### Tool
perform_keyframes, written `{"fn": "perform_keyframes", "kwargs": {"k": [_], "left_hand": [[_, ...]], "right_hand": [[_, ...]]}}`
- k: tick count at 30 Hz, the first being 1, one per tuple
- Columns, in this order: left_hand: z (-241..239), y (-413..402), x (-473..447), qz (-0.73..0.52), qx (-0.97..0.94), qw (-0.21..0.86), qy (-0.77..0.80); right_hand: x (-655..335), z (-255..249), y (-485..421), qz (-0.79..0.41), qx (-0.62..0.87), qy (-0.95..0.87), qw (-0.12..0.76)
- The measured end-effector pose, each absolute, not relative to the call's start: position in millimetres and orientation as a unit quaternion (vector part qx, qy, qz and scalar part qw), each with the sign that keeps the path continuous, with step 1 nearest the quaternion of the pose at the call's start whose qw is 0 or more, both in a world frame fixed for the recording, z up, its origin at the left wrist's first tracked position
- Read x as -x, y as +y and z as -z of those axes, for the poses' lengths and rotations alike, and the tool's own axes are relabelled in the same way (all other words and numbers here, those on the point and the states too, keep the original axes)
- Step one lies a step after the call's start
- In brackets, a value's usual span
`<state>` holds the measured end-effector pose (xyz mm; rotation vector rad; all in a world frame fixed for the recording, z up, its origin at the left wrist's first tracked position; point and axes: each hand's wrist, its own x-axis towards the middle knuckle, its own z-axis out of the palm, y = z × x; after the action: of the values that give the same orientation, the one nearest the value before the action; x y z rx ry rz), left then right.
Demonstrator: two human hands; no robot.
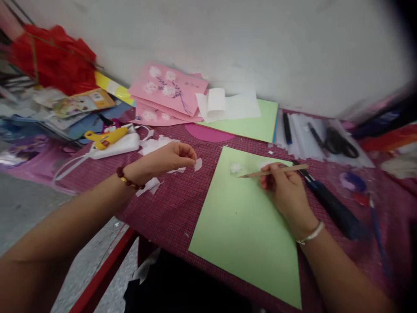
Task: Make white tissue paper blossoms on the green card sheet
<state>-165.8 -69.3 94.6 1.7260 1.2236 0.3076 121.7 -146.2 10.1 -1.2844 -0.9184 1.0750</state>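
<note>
My left hand (pixel 176 157) is closed in a pinch on a small white paper piece (pixel 198 164), held above the table left of the green sheet. More white paper scraps (pixel 150 186) lie beneath and beside that hand. My right hand (pixel 286 191) grips a slim wooden stick (pixel 265 173) with a pointed end directed left; whether it is a pencil or a brush I cannot tell. Under it lies a light green sheet (pixel 247 226). A blurred white tuft (pixel 236 168) sits on the sheet near the stick's point.
A yellow glue gun (pixel 109 138) rests on a white power strip (pixel 127 145) at left. Pink cards with white flowers (pixel 169 91) and a white paper roll (pixel 216 102) lie against the wall. A dark blue cutter (pixel 332 206) is right of the sheet, black scissors (pixel 342 143) farther back.
</note>
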Motion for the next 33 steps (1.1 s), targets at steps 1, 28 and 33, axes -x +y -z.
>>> {"fn": "perform_keyframes", "kwargs": {"k": [1, 28, 33], "left_hand": [[-94, -68, 155, -0.120, -0.712, 0.490, 0.489], [-58, -69, 85, -0.079, -0.877, 0.172, 0.442], [-57, -65, 87, -0.121, -0.839, 0.279, 0.450]], "right_hand": [[-122, -10, -145, -0.458, 0.547, -0.395, 0.579], [-114, -12, -139, -0.417, 0.561, -0.420, 0.578], [-118, -13, -143, -0.403, 0.558, -0.368, 0.625]]}}
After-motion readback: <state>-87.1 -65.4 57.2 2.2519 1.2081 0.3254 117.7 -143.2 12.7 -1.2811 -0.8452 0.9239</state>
